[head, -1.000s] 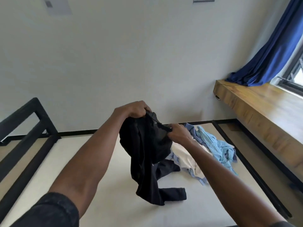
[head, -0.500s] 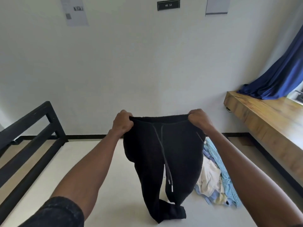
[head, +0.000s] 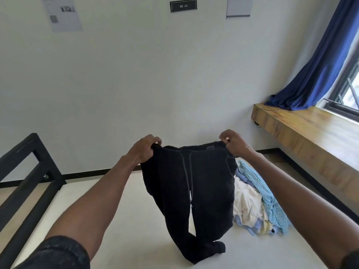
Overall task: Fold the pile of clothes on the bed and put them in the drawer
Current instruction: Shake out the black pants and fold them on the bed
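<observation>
Left hand (head: pixel 144 148) and right hand (head: pixel 233 143) each grip a corner of the waistband of the black drawstring fleece trousers (head: pixel 191 191), held up above the white mattress (head: pixel 120 226); leg ends rest crumpled on it; pile of blue and white clothes (head: pixel 258 202) lies just right.

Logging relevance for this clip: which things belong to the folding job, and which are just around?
Job: black pants, held up by the left hand and right hand; clothes pile; bed.
Around: blue curtain; wooden ledge; wall papers.
</observation>
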Tool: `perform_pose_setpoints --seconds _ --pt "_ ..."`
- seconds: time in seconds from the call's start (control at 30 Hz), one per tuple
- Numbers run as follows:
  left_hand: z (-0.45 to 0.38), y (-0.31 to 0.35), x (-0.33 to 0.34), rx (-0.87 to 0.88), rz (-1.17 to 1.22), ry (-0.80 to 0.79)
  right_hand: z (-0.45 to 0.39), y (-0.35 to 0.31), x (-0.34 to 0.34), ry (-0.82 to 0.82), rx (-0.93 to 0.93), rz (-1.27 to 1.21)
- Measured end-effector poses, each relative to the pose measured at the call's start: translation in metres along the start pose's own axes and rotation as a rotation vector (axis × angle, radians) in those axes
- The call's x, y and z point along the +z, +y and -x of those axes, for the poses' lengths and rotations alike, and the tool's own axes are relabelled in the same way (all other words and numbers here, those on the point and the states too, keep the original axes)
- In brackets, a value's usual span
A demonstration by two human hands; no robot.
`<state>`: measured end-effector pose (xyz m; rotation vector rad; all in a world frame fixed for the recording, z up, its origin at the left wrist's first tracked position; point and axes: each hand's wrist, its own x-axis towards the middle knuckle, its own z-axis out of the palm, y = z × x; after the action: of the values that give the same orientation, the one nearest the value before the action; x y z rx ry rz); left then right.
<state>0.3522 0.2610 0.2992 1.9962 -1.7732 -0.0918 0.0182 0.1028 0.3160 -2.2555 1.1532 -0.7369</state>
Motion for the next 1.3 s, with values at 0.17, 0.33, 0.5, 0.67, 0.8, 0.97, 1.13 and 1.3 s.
perform_pose_setpoints --seconds 0.17,0.33,0.5,0.67,0.8,0.97,1.13,1.3 --pt "0.001 -0.031 -0.019 -0.059 0.045 -0.261 -0.005 -0.028 0.019 -0.159 -0.011 0.14" --pt "0.01 -0.055 -0.015 -0.205 0.299 -0.15 0.013 -0.03 0.051 -0.158 0.031 0.286" --pt "0.024 -0.063 -0.012 -0.349 0.576 0.104 0.039 -0.033 0.097 -0.208 0.011 0.376" --pt "0.03 -0.048 -0.039 -0.454 0.82 0.254 0.042 -0.05 0.119 0.047 -0.01 0.353" --pt "0.027 -0.048 -0.077 -0.429 0.89 0.202 0.021 -0.086 0.092 0.385 0.104 -0.057" --pt "0.012 -0.047 -0.109 -0.375 0.514 0.22 -0.018 -0.123 0.063 0.376 0.287 -0.302" --pt "0.006 -0.03 -0.147 -0.257 0.785 0.402 -0.032 -0.139 0.029 0.502 0.11 -0.569" --pt "-0.023 -0.024 -0.161 -0.513 0.611 0.387 -0.067 -0.151 0.011 0.239 0.283 -0.447"
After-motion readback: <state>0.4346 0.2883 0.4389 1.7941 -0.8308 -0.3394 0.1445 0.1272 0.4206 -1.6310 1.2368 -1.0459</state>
